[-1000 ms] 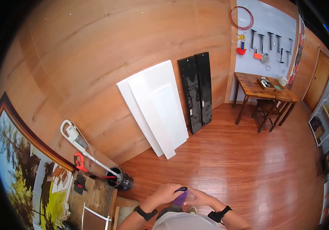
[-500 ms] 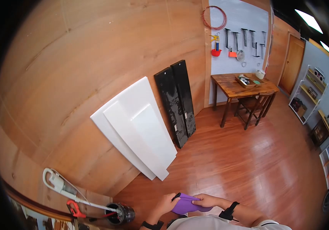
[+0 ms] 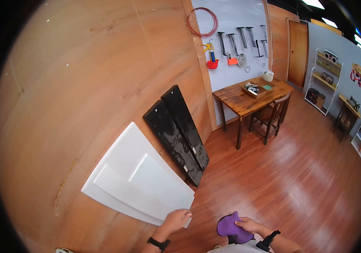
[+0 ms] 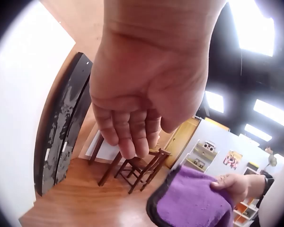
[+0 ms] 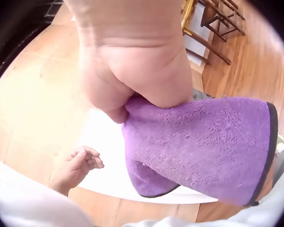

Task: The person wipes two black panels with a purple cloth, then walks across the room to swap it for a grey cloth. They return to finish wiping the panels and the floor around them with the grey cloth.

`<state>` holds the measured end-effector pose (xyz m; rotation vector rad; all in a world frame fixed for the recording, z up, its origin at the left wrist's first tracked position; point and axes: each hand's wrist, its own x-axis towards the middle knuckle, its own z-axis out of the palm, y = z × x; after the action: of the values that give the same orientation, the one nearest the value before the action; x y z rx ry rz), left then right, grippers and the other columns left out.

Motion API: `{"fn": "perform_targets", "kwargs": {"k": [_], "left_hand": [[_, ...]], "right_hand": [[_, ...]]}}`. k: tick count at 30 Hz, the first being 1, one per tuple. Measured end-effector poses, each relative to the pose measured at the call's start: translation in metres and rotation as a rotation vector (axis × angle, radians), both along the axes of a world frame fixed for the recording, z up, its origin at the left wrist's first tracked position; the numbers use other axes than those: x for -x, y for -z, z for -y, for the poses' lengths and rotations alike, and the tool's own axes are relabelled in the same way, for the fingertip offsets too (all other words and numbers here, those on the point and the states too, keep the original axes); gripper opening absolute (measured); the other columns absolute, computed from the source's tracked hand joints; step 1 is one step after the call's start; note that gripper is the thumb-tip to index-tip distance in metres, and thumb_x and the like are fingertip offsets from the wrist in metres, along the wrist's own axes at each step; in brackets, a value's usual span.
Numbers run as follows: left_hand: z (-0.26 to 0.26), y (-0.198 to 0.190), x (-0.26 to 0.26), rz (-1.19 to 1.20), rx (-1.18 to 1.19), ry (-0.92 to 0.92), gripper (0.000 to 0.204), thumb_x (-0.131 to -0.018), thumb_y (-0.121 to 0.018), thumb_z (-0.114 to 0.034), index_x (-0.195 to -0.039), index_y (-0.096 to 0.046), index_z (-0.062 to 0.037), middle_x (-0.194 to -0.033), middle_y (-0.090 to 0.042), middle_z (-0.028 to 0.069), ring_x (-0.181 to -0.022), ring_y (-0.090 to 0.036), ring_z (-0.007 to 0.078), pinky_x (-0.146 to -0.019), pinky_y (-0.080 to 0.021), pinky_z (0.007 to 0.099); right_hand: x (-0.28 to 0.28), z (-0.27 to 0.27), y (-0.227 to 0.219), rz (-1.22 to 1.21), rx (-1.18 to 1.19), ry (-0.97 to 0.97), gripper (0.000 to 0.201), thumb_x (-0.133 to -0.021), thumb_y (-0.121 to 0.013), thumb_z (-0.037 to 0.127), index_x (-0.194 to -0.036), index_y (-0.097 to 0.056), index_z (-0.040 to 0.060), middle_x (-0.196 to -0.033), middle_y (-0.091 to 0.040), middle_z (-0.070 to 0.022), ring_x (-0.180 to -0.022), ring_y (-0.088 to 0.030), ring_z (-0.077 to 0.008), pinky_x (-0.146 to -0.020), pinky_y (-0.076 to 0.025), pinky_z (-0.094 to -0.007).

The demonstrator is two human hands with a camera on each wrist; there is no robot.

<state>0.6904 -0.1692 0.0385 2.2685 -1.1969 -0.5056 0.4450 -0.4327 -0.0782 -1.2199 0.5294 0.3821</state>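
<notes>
A purple cloth with a dark border (image 3: pixel 231 227) hangs from my right hand (image 3: pixel 250 225), which pinches it between thumb and fingers. Seen from the right wrist, the cloth (image 5: pixel 199 142) has a fuzzy pile and drapes down in a fold. My left hand (image 3: pixel 178 220) holds nothing; its fingers are loosely bent, as the left wrist view shows of that hand (image 4: pixel 146 90). In the head view it overlaps the lower end of the white panels (image 3: pixel 147 189), which lean on the wooden wall.
Two black panels (image 3: pixel 178 135) lean beside the white ones. Farther off are a wooden table (image 3: pixel 231 99) with a tray (image 3: pixel 254 93), a chair (image 3: pixel 269 116) and a pegboard (image 3: pixel 239 25) with tools. White shelves (image 3: pixel 324 80) stand at right on the wooden floor (image 3: pixel 248 177).
The cloth was bunched in both hands and then spread between them. Now my left hand has let go and moved left, while the right keeps the cloth. The view has turned right.
</notes>
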Motion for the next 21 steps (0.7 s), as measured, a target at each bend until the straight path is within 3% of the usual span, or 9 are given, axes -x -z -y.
{"fn": "perform_targets", "kwargs": {"k": [3, 7, 11, 13, 16, 18, 21], "left_hand": [[0.036, -0.032, -0.084, 0.158, -0.005, -0.019, 0.027, -0.094, -0.052, -0.027, -0.102, -0.065, -0.0052, -0.099, -0.067, 0.0162, -0.094, -0.062, 0.0355, -0.082, -0.049, 0.0423], [0.089, -0.091, -0.192, 0.370, -0.006, -0.021, 0.028, -0.093, -0.054, -0.026, -0.105, -0.064, -0.0033, -0.105, -0.065, 0.0181, -0.099, -0.060, 0.0367, -0.086, -0.049, 0.0423], [0.124, -0.131, -0.285, 0.543, -0.034, -0.029, 0.029, -0.091, -0.056, -0.023, -0.108, -0.063, -0.0001, -0.107, -0.064, 0.0203, -0.100, -0.060, 0.0385, -0.088, -0.048, 0.0433], [0.140, -0.151, -0.317, 0.548, -0.085, -0.052, 0.032, -0.091, -0.056, -0.022, -0.113, -0.061, 0.0007, -0.114, -0.062, 0.0213, -0.108, -0.058, 0.0382, -0.093, -0.046, 0.0433], [0.156, -0.153, -0.380, 0.674, -0.109, -0.017, 0.039, -0.091, -0.056, -0.022, -0.122, -0.056, 0.0019, -0.124, -0.058, 0.0223, -0.119, -0.052, 0.0371, -0.101, -0.042, 0.0431], [0.169, -0.154, -0.421, 0.684, -0.144, -0.004, 0.042, -0.092, -0.056, -0.023, -0.125, -0.053, 0.0022, -0.127, -0.056, 0.0224, -0.124, -0.049, 0.0365, -0.103, -0.040, 0.0430], [0.193, -0.149, -0.487, 0.673, -0.190, 0.028, 0.050, -0.092, -0.055, -0.025, -0.132, -0.047, 0.0034, -0.134, -0.050, 0.0235, -0.128, -0.044, 0.0366, -0.106, -0.037, 0.0426]], "right_hand": [[-0.036, 0.044, 0.001, -0.064, 0.089, 0.025, 0.028, -0.100, -0.048, 0.023, -0.116, -0.060, 0.0021, -0.098, -0.067, -0.0063, -0.084, -0.062, -0.0138, -0.078, -0.051, -0.0304], [-0.084, 0.083, 0.009, 0.103, -0.040, 0.274, 0.025, -0.100, -0.048, 0.017, -0.114, -0.060, 0.0006, -0.096, -0.067, -0.0066, -0.080, -0.063, -0.0149, -0.074, -0.053, -0.0312], [-0.122, 0.119, -0.010, 0.044, 0.004, 0.280, 0.028, -0.100, -0.047, 0.020, -0.112, -0.061, -0.0003, -0.095, -0.066, -0.0066, -0.081, -0.062, -0.0145, -0.074, -0.052, -0.0303], [-0.139, 0.129, 0.003, 0.033, -0.015, 0.315, 0.028, -0.100, -0.047, 0.021, -0.112, -0.061, -0.0004, -0.094, -0.066, -0.0063, -0.080, -0.062, -0.0144, -0.073, -0.051, -0.0300], [-0.167, 0.140, 0.015, 0.051, 0.007, 0.345, 0.028, -0.099, -0.047, 0.020, -0.111, -0.061, -0.0009, -0.093, -0.066, -0.0060, -0.078, -0.062, -0.0148, -0.071, -0.052, -0.0306], [-0.189, 0.143, 0.022, 0.043, 0.164, 0.344, 0.027, -0.099, -0.048, 0.020, -0.111, -0.061, -0.0006, -0.093, -0.066, -0.0058, -0.077, -0.062, -0.0153, -0.069, -0.052, -0.0311], [-0.228, 0.144, 0.023, 0.001, 0.088, 0.395, 0.027, -0.098, -0.049, 0.020, -0.111, -0.061, 0.0001, -0.092, -0.066, -0.0061, -0.076, -0.062, -0.0156, -0.069, -0.052, -0.0308]]}}
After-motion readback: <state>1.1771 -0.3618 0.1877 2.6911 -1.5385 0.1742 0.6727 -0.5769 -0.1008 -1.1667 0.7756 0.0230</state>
